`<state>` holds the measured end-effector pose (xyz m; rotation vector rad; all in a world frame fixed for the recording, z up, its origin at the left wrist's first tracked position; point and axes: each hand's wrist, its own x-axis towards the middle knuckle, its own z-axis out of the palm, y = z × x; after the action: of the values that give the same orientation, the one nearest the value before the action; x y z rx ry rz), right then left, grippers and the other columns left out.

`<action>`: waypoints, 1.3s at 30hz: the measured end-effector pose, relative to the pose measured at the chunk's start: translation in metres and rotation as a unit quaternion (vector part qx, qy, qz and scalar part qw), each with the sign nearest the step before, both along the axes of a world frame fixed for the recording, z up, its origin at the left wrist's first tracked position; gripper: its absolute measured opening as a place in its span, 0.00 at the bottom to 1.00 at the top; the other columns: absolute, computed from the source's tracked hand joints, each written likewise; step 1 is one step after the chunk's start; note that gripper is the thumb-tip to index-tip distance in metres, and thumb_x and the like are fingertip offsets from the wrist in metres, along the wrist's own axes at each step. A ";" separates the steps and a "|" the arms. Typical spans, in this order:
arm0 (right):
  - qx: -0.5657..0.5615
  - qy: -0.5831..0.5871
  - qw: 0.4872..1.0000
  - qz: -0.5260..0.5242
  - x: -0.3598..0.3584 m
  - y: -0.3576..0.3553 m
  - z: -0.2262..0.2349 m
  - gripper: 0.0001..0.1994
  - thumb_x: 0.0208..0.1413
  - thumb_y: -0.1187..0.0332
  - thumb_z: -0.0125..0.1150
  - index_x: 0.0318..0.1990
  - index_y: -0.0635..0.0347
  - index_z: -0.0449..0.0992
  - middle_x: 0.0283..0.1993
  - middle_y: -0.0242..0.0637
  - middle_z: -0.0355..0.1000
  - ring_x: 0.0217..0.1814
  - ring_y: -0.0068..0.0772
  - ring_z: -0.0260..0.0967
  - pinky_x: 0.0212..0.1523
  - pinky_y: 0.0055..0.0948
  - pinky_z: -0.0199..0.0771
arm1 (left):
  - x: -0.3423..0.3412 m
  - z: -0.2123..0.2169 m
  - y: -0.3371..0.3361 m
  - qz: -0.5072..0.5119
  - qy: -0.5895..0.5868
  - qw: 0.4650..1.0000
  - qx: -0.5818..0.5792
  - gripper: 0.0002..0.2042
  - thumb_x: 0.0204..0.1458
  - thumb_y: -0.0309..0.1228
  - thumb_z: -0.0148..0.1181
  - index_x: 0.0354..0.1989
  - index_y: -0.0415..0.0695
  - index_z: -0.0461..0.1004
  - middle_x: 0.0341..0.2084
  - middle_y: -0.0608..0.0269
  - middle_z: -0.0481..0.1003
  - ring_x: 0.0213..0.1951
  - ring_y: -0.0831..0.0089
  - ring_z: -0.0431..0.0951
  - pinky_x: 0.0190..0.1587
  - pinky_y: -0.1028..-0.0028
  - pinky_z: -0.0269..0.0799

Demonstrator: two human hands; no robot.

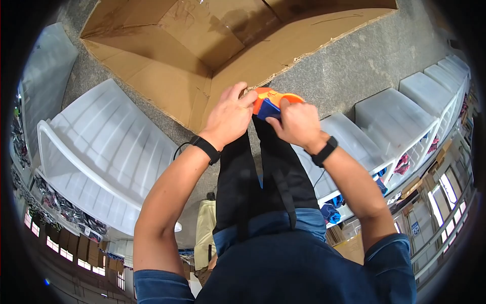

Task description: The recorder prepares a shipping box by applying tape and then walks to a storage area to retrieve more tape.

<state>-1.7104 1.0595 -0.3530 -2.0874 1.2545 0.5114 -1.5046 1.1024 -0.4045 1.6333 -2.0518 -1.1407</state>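
An orange and blue tape dispenser (270, 105) is in front of me, over my legs and beside the near corner of a large open cardboard box (172, 66). My right hand (299, 122) is wrapped round its right end, the thumb along the blue part. At the dispenser's left end, my left hand (230, 114) is closed, with bent fingers pressed against it. Whether those fingers also pinch a strip of tape is hidden. Brown stains mark the inner walls of the box, and its near edge is ragged.
Grey floor (349, 63) surrounds the box. To my left stand large translucent white plastic bins (114, 137) with dark packets in them. More white bins (395, 116) form a row on my right, holding blue and red fabric bundles. Pale yellow clothing (206, 228) of another person shows behind me.
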 end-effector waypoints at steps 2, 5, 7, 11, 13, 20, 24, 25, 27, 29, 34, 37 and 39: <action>0.043 0.076 0.995 -0.053 0.023 0.006 -0.003 0.19 0.53 0.53 0.68 0.36 0.63 0.80 0.31 0.48 0.81 0.36 0.48 0.82 0.39 0.43 0.82 | -0.001 0.003 0.003 0.024 -0.002 1.000 0.004 0.07 0.54 0.30 0.63 0.28 0.40 0.80 0.48 0.64 0.73 0.60 0.54 0.68 0.58 0.57 0.72; 0.089 0.236 0.959 -0.127 -0.012 0.013 -0.067 0.15 0.54 0.56 0.66 0.38 0.60 0.84 0.36 0.47 0.82 0.41 0.47 0.83 0.44 0.43 0.82 | -0.005 0.015 0.008 -0.122 -0.043 0.990 -0.049 0.06 0.53 0.30 0.65 0.29 0.41 0.81 0.48 0.65 0.73 0.58 0.55 0.68 0.57 0.59 0.73; 0.035 0.198 0.974 -0.102 -0.023 0.006 -0.064 0.13 0.54 0.58 0.64 0.39 0.57 0.85 0.40 0.45 0.83 0.45 0.45 0.83 0.47 0.43 0.82 | 0.000 0.011 0.005 -0.080 -0.020 0.994 -0.070 0.07 0.50 0.33 0.68 0.27 0.42 0.81 0.48 0.67 0.74 0.56 0.55 0.69 0.57 0.60 0.73; 0.068 0.166 0.979 -0.101 -0.034 -0.011 -0.040 0.19 0.52 0.53 0.67 0.39 0.62 0.83 0.40 0.49 0.82 0.45 0.51 0.81 0.46 0.44 0.81 | 0.009 0.036 0.001 -0.102 0.012 0.991 -0.091 0.29 0.46 0.29 0.73 0.61 0.51 0.76 0.62 0.65 0.68 0.63 0.53 0.66 0.62 0.58 0.70; 0.034 0.071 0.988 -0.130 -0.066 0.001 -0.027 0.25 0.51 0.47 0.68 0.41 0.64 0.81 0.42 0.54 0.80 0.45 0.59 0.78 0.46 0.47 0.79 | 0.012 0.038 -0.005 -0.093 0.026 0.990 -0.100 0.40 0.46 0.26 0.72 0.71 0.60 0.65 0.68 0.59 0.63 0.66 0.51 0.64 0.66 0.56 0.67; 0.288 -0.339 0.838 -0.316 -0.075 -0.001 0.119 0.21 0.53 0.63 0.76 0.51 0.65 0.80 0.42 0.32 0.80 0.44 0.21 0.75 0.49 0.27 0.76 | 0.038 0.149 0.006 0.129 0.163 0.978 -0.034 0.35 0.52 0.36 0.68 0.69 0.39 0.65 0.69 0.47 0.63 0.71 0.50 0.62 0.71 0.59 0.57; 0.368 -0.469 0.747 -0.294 -0.042 -0.010 0.205 0.24 0.50 0.63 0.77 0.52 0.67 0.79 0.46 0.34 0.80 0.48 0.22 0.76 0.52 0.25 0.75 | 0.035 0.244 0.007 0.074 0.338 0.938 0.027 0.53 0.44 0.57 0.76 0.74 0.40 0.58 0.71 0.49 0.61 0.72 0.57 0.61 0.73 0.59 0.54; 0.380 -0.502 0.723 -0.284 -0.035 -0.011 0.217 0.26 0.49 0.61 0.77 0.52 0.68 0.79 0.47 0.35 0.80 0.48 0.22 0.76 0.53 0.25 0.75 | 0.028 0.261 0.010 0.090 0.421 0.902 0.036 0.58 0.42 0.60 0.76 0.76 0.41 0.54 0.70 0.49 0.62 0.71 0.59 0.62 0.72 0.60 0.54; 0.394 -0.585 0.651 -0.281 -0.025 0.002 0.215 0.36 0.53 0.45 0.72 0.59 0.70 0.75 0.54 0.40 0.79 0.54 0.29 0.77 0.58 0.31 0.74 | 0.026 0.305 0.017 0.106 0.478 0.865 0.112 0.62 0.39 0.61 0.78 0.77 0.41 0.49 0.68 0.49 0.63 0.70 0.61 0.62 0.72 0.62 0.55; 0.420 -0.615 0.609 -0.273 -0.003 0.003 0.233 0.48 0.58 0.30 0.56 0.72 0.64 0.61 0.68 0.45 0.69 0.68 0.41 0.70 0.71 0.43 0.65 | 0.032 0.337 0.030 0.147 0.493 0.855 0.057 0.65 0.38 0.56 0.81 0.79 0.41 0.42 0.68 0.51 0.62 0.69 0.62 0.63 0.72 0.62 0.55; 0.564 -0.602 0.459 -0.331 0.035 0.018 0.258 0.40 0.67 0.32 0.39 0.71 0.58 0.62 0.70 0.44 0.67 0.71 0.46 0.66 0.73 0.50 0.61 | 0.014 0.380 0.094 0.292 0.511 0.809 -0.013 0.62 0.39 0.45 0.84 0.77 0.39 0.46 0.68 0.51 0.63 0.68 0.63 0.65 0.69 0.63 0.62; 0.676 -0.527 0.408 -0.316 0.046 0.028 0.268 0.39 0.67 0.33 0.40 0.70 0.58 0.64 0.69 0.44 0.68 0.71 0.46 0.66 0.72 0.50 0.63 | -0.004 0.385 0.130 0.333 0.380 0.858 -0.090 0.61 0.41 0.37 0.84 0.78 0.39 0.42 0.71 0.53 0.58 0.71 0.67 0.61 0.72 0.65 0.58; 0.683 -0.496 0.434 -0.314 0.053 0.042 0.271 0.39 0.67 0.33 0.41 0.69 0.58 0.66 0.69 0.44 0.69 0.70 0.46 0.67 0.72 0.49 0.63 | -0.016 0.388 0.151 0.382 0.314 0.861 -0.118 0.57 0.44 0.33 0.82 0.77 0.37 0.44 0.69 0.52 0.61 0.70 0.67 0.63 0.71 0.65 0.60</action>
<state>-1.6574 1.1017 -0.0816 -0.1452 0.3320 -0.1705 -1.5203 1.2539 -0.0164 1.4550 -0.9382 -0.8962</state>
